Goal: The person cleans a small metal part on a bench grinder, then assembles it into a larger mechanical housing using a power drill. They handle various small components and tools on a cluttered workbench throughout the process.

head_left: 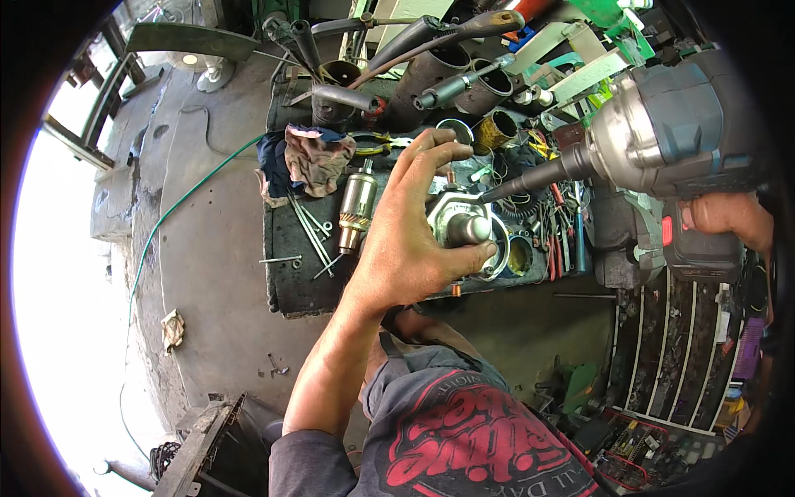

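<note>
My left hand (414,240) is wrapped round a silvery round metal housing (451,205), which looks like a starter motor's end piece, with a domed boss at its centre. The thumb presses beside the boss and the fingers reach over the far side. My right hand (729,219) grips a cordless impact wrench (671,124) by its handle, above the battery. Its long dark socket extension (538,176) points left, and its tip meets the housing's rim. A copper-ended armature (358,203) lies left of my left hand. Several long bolts (310,228) lie beside it.
Crumpled rags (319,161) and yellow-handled pliers (377,145) lie on the dark bench (290,290). Dark metal cylinders (431,79) stand along its far side. Red-handled hand tools (555,240) crowd its right. A green hose (178,199) crosses the floor at left.
</note>
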{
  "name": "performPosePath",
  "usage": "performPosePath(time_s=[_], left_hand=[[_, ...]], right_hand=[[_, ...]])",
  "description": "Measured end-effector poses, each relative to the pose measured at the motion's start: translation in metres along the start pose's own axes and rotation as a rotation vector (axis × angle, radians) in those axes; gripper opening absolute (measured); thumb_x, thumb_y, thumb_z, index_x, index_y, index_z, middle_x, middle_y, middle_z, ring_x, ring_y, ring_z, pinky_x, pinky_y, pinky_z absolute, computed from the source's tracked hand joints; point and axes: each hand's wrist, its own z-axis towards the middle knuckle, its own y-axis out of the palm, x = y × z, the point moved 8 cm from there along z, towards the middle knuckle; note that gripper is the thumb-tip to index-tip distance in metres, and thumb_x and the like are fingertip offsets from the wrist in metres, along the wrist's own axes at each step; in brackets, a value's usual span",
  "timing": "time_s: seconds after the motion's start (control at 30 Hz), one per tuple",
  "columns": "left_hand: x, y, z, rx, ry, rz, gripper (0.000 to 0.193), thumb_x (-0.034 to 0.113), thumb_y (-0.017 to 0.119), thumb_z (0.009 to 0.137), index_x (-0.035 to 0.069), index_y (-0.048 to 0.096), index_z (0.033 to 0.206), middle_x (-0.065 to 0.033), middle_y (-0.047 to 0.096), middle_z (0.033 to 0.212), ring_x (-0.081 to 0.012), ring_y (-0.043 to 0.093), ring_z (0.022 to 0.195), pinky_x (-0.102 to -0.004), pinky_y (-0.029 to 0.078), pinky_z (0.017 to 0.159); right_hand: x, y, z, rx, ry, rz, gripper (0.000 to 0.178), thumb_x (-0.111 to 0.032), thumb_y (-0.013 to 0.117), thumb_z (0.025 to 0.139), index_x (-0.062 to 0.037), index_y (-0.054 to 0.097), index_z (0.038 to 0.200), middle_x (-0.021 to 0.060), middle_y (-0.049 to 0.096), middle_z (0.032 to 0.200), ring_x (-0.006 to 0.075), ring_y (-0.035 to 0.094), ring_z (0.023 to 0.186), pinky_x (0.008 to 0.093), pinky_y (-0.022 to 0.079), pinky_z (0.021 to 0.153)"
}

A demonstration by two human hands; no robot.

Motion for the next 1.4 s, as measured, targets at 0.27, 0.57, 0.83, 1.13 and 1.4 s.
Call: performPosePath(time_s=[0.27, 0.57, 0.83, 1.13, 1.4], left_hand=[[-0.001, 0.000, -0.001, 0.047, 0.006, -0.055, 0.093, 0.017, 0.094, 0.061, 0.004, 0.056, 0.146, -0.0188, 0.043, 0.160, -0.0311, 0.058, 0.133, -0.0456, 0.051, 0.110], [-0.001, -0.001, -0.002, 0.082, -0.017, -0.074, 0.088, 0.016, 0.093, 0.064, 0.007, 0.058, 0.144, -0.0171, 0.048, 0.156, -0.0302, 0.059, 0.130, -0.0444, 0.050, 0.110], [0.010, 0.005, 0.001, -0.117, 0.061, 0.068, 0.061, 0.020, 0.087, 0.072, 0.009, 0.073, 0.131, -0.0178, 0.058, 0.149, -0.0387, 0.056, 0.139, -0.0465, 0.044, 0.118], [0.009, 0.007, -0.002, -0.088, 0.055, 0.113, 0.063, 0.024, 0.090, 0.071, 0.005, 0.074, 0.129, -0.0188, 0.060, 0.146, -0.0360, 0.057, 0.141, -0.0460, 0.042, 0.119], [0.040, 0.007, 0.009, -0.118, 0.184, 0.214, 0.063, 0.016, 0.080, 0.069, 0.004, 0.071, 0.131, -0.0163, 0.062, 0.143, -0.0406, 0.055, 0.134, -0.0485, 0.042, 0.119]], right_hand=[[0.003, 0.000, 0.005, -0.018, 0.031, 0.038, 0.003, -0.001, 0.077, 0.085, 0.0016, 0.076, 0.086, 0.0057, 0.071, 0.076, 0.0143, 0.066, 0.063, 0.0286, 0.050, 0.058], [-0.019, 0.004, 0.022, 0.052, -0.132, -0.108, 0.017, -0.003, 0.076, 0.085, -0.0013, 0.077, 0.102, 0.0064, 0.076, 0.082, 0.0170, 0.074, 0.076, 0.0334, 0.061, 0.072], [0.017, -0.005, 0.009, 0.209, -0.019, -0.137, 0.053, 0.003, 0.073, 0.066, -0.0040, 0.079, 0.118, 0.0078, 0.080, 0.098, 0.0195, 0.074, 0.084, 0.0381, 0.057, 0.072], [0.028, -0.016, 0.000, 0.234, -0.156, -0.185, 0.050, -0.003, 0.077, 0.068, -0.0068, 0.079, 0.118, 0.0059, 0.079, 0.102, 0.0195, 0.072, 0.088, 0.0394, 0.057, 0.076], [0.022, -0.011, -0.010, 0.256, -0.196, -0.255, 0.049, -0.005, 0.078, 0.069, -0.0071, 0.079, 0.118, 0.0061, 0.079, 0.102, 0.0201, 0.072, 0.088, 0.0398, 0.057, 0.077]])
